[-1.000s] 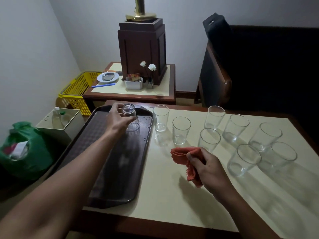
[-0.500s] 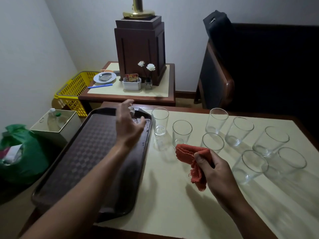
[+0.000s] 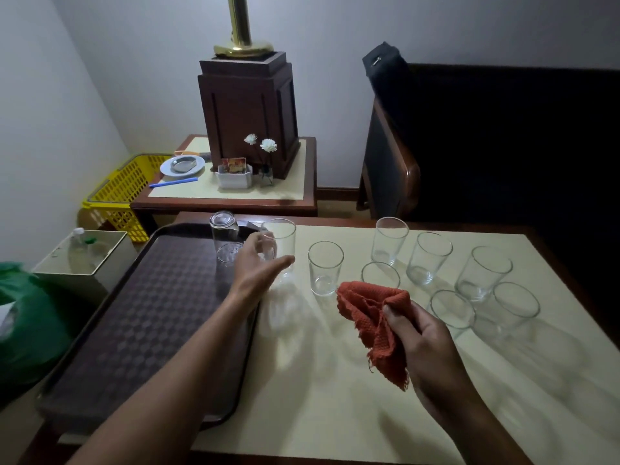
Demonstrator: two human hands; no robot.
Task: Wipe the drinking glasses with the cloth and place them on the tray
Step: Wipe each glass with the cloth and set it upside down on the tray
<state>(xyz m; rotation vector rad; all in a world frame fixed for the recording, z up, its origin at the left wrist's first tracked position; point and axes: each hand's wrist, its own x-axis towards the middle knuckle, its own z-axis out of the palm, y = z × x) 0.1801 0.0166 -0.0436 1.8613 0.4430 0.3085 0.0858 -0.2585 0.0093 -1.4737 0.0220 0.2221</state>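
cloth [image 3: 375, 317] hides glass [image 3: 381, 274] base; green bag [image 3: 27, 325] cropped left

**Table, tray and 8 glasses**

A table [image 3: 318, 391] with a cream top and dark wooden edging is shown. Its left part is covered by a dark brown tray [image 3: 141, 323] with a checked surface, laid lengthwise from the near edge to the far edge. On the bare top to the right of the tray, 8 clear drinking glasses [image 3: 325, 270] are stood upright, mouths up, in a loose cluster. 1 is placed just beside the tray's far right corner. 1 in the middle is only partly seen. Long pale shadows are cast across the top towards the near edge.
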